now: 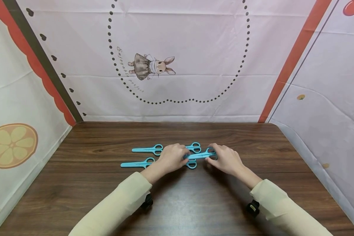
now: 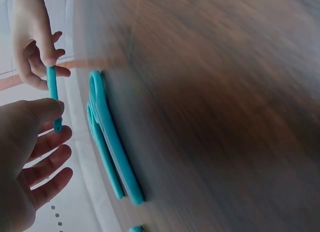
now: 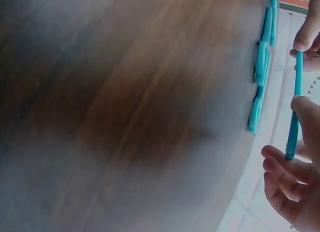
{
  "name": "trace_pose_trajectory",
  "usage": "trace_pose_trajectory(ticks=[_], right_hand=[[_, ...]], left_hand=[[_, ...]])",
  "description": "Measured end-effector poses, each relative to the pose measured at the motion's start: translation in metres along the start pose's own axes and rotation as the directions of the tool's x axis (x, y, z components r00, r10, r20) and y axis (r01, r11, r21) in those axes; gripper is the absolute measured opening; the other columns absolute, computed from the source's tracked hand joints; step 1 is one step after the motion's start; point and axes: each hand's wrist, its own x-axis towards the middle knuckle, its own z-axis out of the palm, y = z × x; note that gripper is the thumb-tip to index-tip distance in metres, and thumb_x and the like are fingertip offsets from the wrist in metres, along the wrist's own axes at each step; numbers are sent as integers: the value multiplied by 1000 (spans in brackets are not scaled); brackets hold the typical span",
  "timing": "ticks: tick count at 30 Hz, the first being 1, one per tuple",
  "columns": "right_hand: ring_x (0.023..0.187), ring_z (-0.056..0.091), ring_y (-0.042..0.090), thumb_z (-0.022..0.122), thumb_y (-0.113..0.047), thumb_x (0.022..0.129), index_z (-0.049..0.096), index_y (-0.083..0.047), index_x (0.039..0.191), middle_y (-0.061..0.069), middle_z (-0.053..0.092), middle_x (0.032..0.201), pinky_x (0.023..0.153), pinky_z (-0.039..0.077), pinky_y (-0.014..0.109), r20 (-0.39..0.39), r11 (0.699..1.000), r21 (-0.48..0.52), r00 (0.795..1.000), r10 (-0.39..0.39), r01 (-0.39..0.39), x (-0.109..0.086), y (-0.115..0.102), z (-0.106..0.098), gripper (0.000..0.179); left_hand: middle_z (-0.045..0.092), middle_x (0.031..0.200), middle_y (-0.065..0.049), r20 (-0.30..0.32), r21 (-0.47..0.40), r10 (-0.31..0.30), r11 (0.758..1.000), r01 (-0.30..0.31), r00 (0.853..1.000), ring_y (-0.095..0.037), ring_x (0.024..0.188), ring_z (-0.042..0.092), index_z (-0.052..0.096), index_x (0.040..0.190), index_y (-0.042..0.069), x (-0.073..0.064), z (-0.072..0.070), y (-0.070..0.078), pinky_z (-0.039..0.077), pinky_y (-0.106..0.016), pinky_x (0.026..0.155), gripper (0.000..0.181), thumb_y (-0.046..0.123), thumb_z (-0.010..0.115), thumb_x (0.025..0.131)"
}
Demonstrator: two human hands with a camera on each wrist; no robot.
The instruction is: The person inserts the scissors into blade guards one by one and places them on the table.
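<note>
A pair of light blue scissors [image 1: 198, 156] is held up off the table between both hands. My left hand [image 1: 171, 157] pinches its blade end between thumb and fingers. At the handle loops, my right hand [image 1: 226, 159] grips the other end. The left wrist view shows these scissors [image 2: 52, 81] edge-on, with the thumb of the left hand [image 2: 25, 162] pressed on them. Two more scissors lie flat beneath: the handle of one [image 1: 196, 147] shows behind the held pair, and the handle of another [image 1: 191, 165] in front. My left hand hides much of both.
To the left of my left hand lie two further blue scissors, one farther back [image 1: 144, 150] and one nearer [image 1: 134, 164], blades pointing left. All rest on a dark wood table [image 1: 177, 209]. A printed cloth [image 1: 194, 59] hangs behind it and at both sides.
</note>
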Motion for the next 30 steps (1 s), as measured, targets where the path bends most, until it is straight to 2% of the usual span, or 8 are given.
trace_pose_trajectory(ticks=[6, 15, 21, 30], right_hand=[[64, 57, 15, 70, -43, 78, 60, -14, 110, 1, 65, 86, 46, 42, 27, 12, 1000, 6, 1000, 3, -3, -1, 12, -4, 45], [71, 58, 20, 72, -40, 76, 61, -13, 110, 6, 61, 92, 50, 45, 32, 36, 1000, -8, 999, 30, -30, -3, 28, -4, 45], [75, 58, 21, 73, -34, 77, 60, -9, 112, 8, 60, 94, 53, 46, 34, 87, 998, 14, 994, 63, -64, -6, 36, -4, 45], [78, 60, 23, 73, -34, 77, 60, -5, 111, 9, 62, 95, 59, 49, 37, 112, 994, -3, 988, 108, -109, -12, 42, -6, 46]], left_hand=[[61, 84, 8, 36, 27, -37, 999, 36, 999, -9, 70, 55, 70, 96, 23, 10, 2, 9, 45, -24, 56, 16, 33, 66, 84], [60, 88, 6, 113, 53, -88, 995, 82, 990, -11, 73, 53, 70, 99, 24, 28, 6, 25, 45, -25, 60, 18, 33, 65, 85], [61, 94, 6, 152, 49, -91, 995, 85, 984, -11, 75, 55, 69, 101, 24, 36, 14, 34, 46, -25, 60, 19, 35, 64, 86], [62, 98, 7, 199, 54, -98, 995, 89, 975, -12, 85, 58, 68, 105, 25, 45, 23, 42, 48, -26, 71, 22, 36, 63, 87]])
